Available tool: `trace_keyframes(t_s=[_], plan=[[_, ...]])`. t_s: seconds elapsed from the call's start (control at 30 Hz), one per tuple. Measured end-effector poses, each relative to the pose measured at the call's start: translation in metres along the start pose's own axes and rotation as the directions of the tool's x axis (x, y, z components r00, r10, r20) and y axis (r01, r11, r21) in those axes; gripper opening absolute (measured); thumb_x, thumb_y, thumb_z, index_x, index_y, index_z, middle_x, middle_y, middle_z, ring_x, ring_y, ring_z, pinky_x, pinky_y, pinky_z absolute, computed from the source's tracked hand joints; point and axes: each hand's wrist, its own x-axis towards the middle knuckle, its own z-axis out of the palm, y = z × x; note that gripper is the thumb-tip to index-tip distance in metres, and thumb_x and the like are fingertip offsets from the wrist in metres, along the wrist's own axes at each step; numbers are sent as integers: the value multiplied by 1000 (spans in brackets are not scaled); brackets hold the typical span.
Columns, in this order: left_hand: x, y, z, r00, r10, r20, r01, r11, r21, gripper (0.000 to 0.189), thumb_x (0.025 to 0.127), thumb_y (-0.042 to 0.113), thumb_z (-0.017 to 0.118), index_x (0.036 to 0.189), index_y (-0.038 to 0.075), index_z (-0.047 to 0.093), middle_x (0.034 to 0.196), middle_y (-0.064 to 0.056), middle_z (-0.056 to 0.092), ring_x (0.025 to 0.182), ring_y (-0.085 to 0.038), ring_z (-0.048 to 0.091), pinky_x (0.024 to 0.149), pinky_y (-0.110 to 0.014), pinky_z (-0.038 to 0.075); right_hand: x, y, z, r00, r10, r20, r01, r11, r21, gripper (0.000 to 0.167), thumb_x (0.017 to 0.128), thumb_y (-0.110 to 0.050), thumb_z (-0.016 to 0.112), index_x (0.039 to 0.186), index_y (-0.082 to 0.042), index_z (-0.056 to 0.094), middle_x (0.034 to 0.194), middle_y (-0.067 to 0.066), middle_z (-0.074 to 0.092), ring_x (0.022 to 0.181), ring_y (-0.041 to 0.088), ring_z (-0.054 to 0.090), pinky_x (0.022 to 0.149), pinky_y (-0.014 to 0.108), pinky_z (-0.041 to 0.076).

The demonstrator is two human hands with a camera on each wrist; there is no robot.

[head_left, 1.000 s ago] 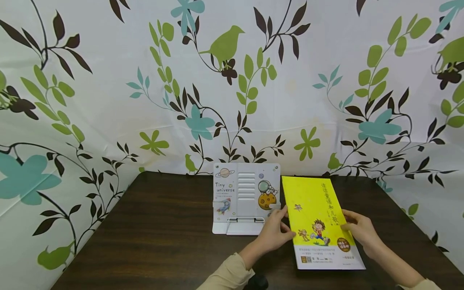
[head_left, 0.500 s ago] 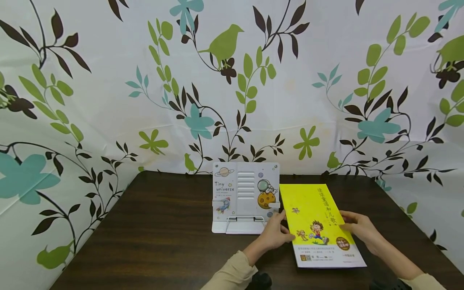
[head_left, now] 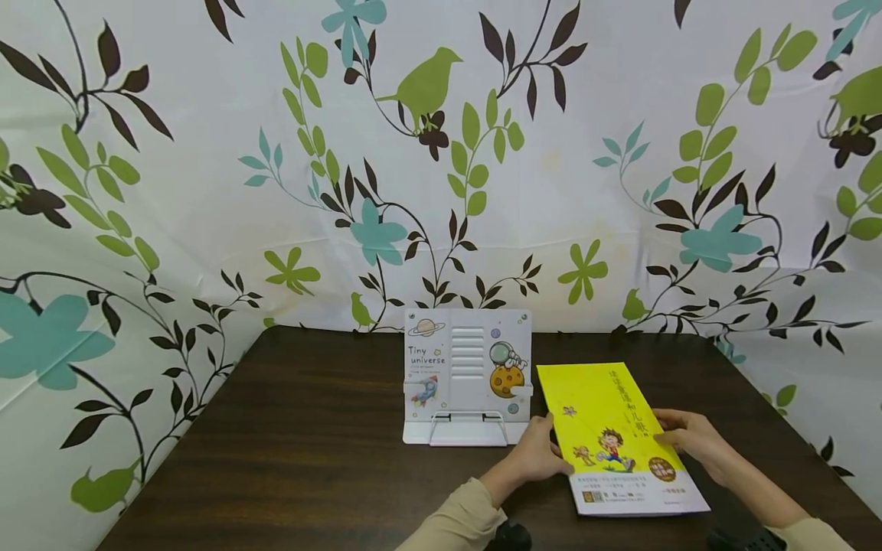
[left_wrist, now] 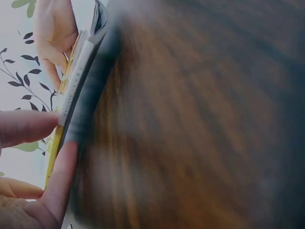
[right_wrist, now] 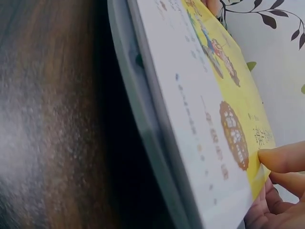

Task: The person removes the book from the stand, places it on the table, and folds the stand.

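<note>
A yellow and white book (head_left: 592, 417) with a cartoon child on its cover is held by both hands over the right part of the table. My left hand (head_left: 534, 453) pinches its left edge, thumb on one side and fingers on the other, as the left wrist view shows. On the opposite edge my right hand (head_left: 696, 440) grips it, the thumb (right_wrist: 283, 157) lying on the cover and the other fingers underneath. To the left of the book stands a white book stand (head_left: 468, 375) printed with a rocket and an astronaut; neither hand touches it.
The dark wooden table (head_left: 310, 436) reaches back to a patterned cloth (head_left: 524, 268) with leaves and birds. The book stand has a wire support (head_left: 468, 430) at its foot. Beige sleeves (head_left: 455, 516) cover the forearms.
The book has come lower and nearer, its far edge dropping away from the back of the table, and lately it has shifted slightly right. Both hands keep their hold. The book stand stays put.
</note>
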Motion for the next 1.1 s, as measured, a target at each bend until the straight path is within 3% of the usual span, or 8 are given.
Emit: trace_keyframes(t_s=[0.2, 0.5, 1.1], plan=[[4, 4, 4, 999, -36, 4, 36, 996, 77, 91, 62, -6, 79, 139, 4, 31, 121, -10, 39, 67, -3, 57, 56, -17, 47, 1, 3, -2, 1000, -1, -7, 0, 1000, -23, 62, 82, -6, 57, 130, 20, 28, 106, 26, 49, 85, 26, 49, 69, 34, 46], [6, 5, 4, 998, -55, -23, 58, 987, 152, 88, 64, 0, 79, 138, -1, 32, 129, -10, 41, 66, -1, 56, 56, -15, 46, 4, 6, -2, 999, 26, -20, -26, 1000, -16, 65, 81, -7, 59, 130, 21, 26, 110, 32, 46, 86, 27, 49, 69, 35, 46], [4, 4, 5, 999, -4, -49, 10, 992, 127, 78, 66, -1, 77, 133, -5, 38, 132, -15, 44, 65, -2, 57, 54, -15, 46, 8, 12, -2, 999, 43, -11, -43, 999, 3, 66, 80, -9, 61, 131, 19, 28, 115, 34, 43, 89, 28, 50, 71, 38, 46]])
